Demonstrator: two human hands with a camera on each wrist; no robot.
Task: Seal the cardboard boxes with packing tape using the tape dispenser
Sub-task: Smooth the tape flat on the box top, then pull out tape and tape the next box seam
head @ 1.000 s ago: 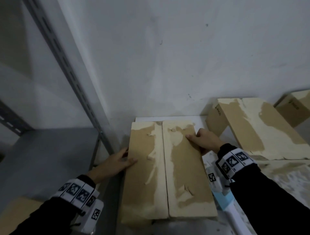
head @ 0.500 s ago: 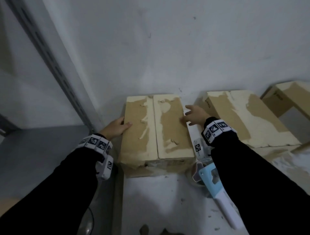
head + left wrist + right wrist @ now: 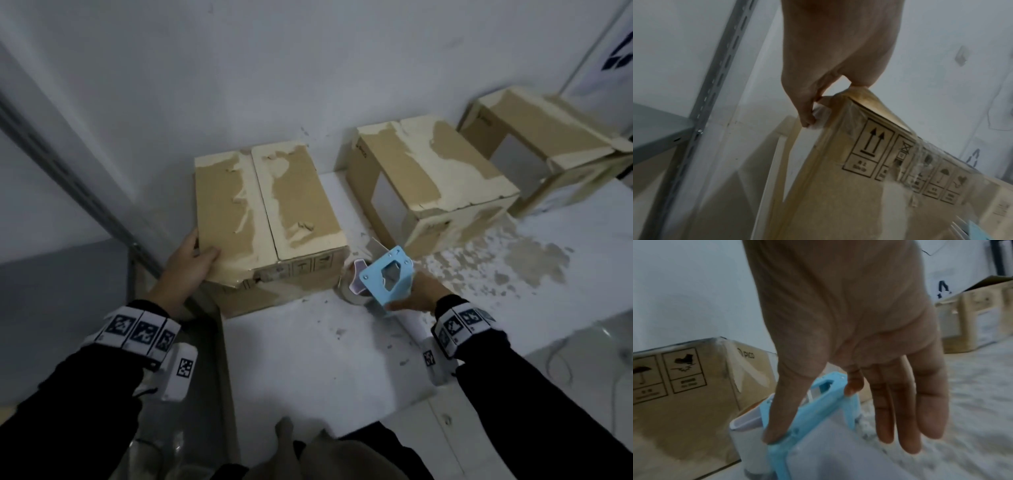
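Note:
A brown cardboard box (image 3: 263, 205) with both top flaps down stands at the left end of a white table (image 3: 308, 359). My left hand (image 3: 190, 262) grips its near left corner, thumb on top; the left wrist view shows fingers (image 3: 807, 116) curled at that corner of the box (image 3: 869, 186). A light blue tape dispenser (image 3: 385, 279) with a tape roll stands just right of the box. My right hand (image 3: 416, 293) holds the dispenser; in the right wrist view thumb and index finger pinch its blue frame (image 3: 812, 410), the other fingers (image 3: 904, 410) hanging straight.
Two more torn cardboard boxes (image 3: 431, 171) (image 3: 544, 137) stand along the white wall to the right. Paper scraps litter the table (image 3: 513, 260) before them. A grey metal shelf upright (image 3: 68, 171) and shelf board stand at the left, beyond the table's edge.
My right hand left the box top and took hold of the tape dispenser. My left hand slid from the box's side to its near left corner. The head view pulled back and right.

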